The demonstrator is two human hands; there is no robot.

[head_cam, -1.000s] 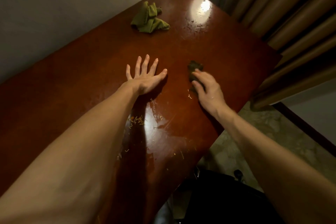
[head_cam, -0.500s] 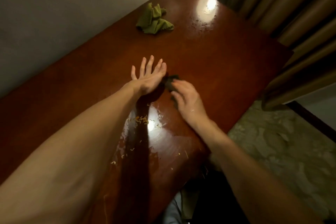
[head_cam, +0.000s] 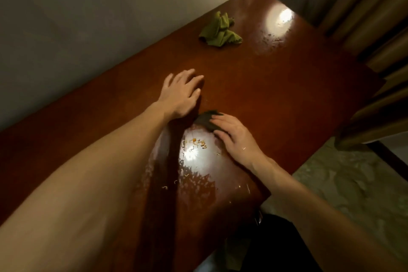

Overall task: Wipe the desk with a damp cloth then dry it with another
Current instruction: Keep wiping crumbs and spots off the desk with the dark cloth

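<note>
The reddish-brown wooden desk (head_cam: 276,99) runs from lower left to the far corner. My right hand (head_cam: 236,137) presses a small dark damp cloth (head_cam: 205,118) flat on the desk's middle; only its far edge shows past my fingers. My left hand (head_cam: 183,93) rests flat on the desk just beyond and left of it, fingers apart, holding nothing. A crumpled green cloth (head_cam: 218,31) lies at the far side near the wall. Small pale and orange crumbs (head_cam: 197,142) sit on a wet, shiny patch just below the dark cloth.
A grey wall (head_cam: 99,17) runs along the desk's left side. Brown curtains (head_cam: 375,28) hang at the right. Patterned floor (head_cam: 348,190) lies past the desk's right edge, and something dark (head_cam: 276,243) sits below its near edge.
My right hand has slid the dark cloth leftward and toward me, from near the desk's right part to just below my left hand. My left hand stayed planted on the desk.
</note>
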